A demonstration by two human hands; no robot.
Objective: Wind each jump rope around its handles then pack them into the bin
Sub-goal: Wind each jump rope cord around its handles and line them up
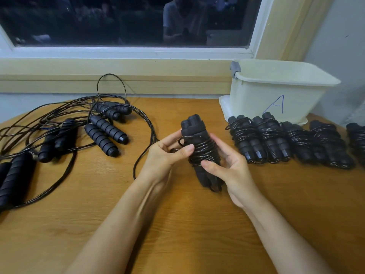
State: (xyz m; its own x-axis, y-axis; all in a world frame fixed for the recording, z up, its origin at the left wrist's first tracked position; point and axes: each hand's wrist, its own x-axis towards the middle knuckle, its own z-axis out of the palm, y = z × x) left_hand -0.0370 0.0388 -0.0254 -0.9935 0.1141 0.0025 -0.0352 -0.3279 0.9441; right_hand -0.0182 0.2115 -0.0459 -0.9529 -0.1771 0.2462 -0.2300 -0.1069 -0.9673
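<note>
— What does the jump rope look like?

— Two black foam handles side by side, held nearly upright above the table. Thin glossy cord is coiled tight around their middle. A small loop of cord sticks out on the left.

— And the hands?

— The left hand holds it from the left, with the thumb pressed flat on the coils and the fingers curled behind. The right hand grips lower down from the right, with the thumb across the bottom coils and the fingers bent round the back.

— Where is there room?

— Bare wood lies under and around the forearms, toward the person. To the left, unwound ropes sprawl, and their cords loop out to the table's far edge under the sill. One cord arcs close by the left wrist. To the right, a row of wound bundles lies just in front of the cream bin. The bin is marked with a blue A and stands on its lid in the far right corner. The row runs off the right edge of view.
</note>
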